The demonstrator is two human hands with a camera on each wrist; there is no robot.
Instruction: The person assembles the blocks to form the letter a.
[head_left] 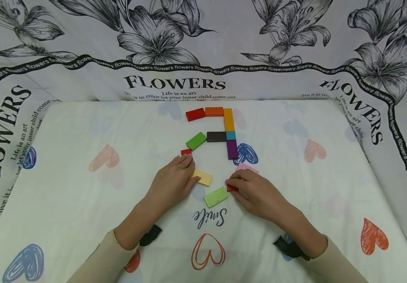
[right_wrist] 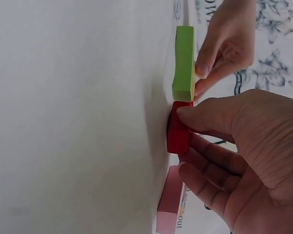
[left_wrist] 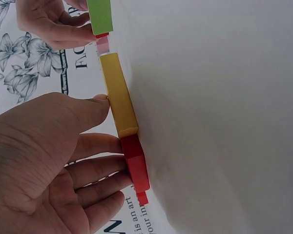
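Note:
My left hand [head_left: 171, 179] rests beside a yellow block [head_left: 203, 178] and a red block [head_left: 186, 151], mostly under the fingers in the head view. In the left wrist view, the thumb touches the yellow block's side and the fairly straight fingers lie along the red block [left_wrist: 135, 163]. Between thumb and fingers, my right hand [head_left: 260, 194] pinches another red block [right_wrist: 178, 129]. A light green block [head_left: 216, 196] lies between the hands, close to the pinched block. A pink block [head_left: 247, 168] is partly hidden behind the right hand.
Farther back, red [head_left: 195, 114], orange [head_left: 214, 111] and amber [head_left: 228, 119] blocks form a bent line. Teal [head_left: 230, 135], purple [head_left: 231, 149], black [head_left: 216, 136] and green [head_left: 196, 141] blocks continue it. A white cloth [head_left: 65, 196] with hearts and lettering lies beneath everything.

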